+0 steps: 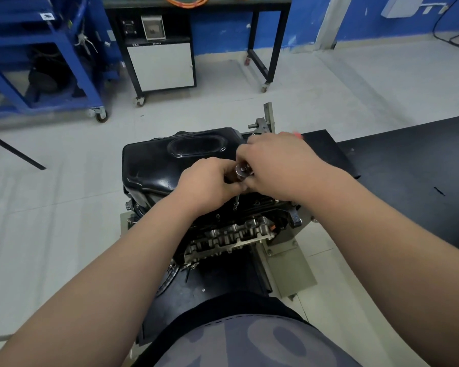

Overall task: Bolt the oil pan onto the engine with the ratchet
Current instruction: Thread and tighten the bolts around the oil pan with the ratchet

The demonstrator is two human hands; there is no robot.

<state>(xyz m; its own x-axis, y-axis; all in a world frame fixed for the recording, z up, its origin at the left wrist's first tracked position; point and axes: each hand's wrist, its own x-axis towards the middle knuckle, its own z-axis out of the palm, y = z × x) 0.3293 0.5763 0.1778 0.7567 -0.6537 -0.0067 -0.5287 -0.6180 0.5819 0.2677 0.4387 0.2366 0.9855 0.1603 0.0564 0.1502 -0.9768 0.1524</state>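
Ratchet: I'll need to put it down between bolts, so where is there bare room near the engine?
The black bench top right of the oil pan lies bare. Around the ratchet it is crowded: both hands, left hand, right hand.

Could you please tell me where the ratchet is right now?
Mid-frame in the head view, the ratchet is gripped between the left hand and right hand, over the oil pan's near-right edge.

Even, soft indoor light – shadows faint on the pale floor (64,194). Glare streaks the black oil pan (170,160). Wide-angle bending at edges; slight blur on the right hand (276,165).
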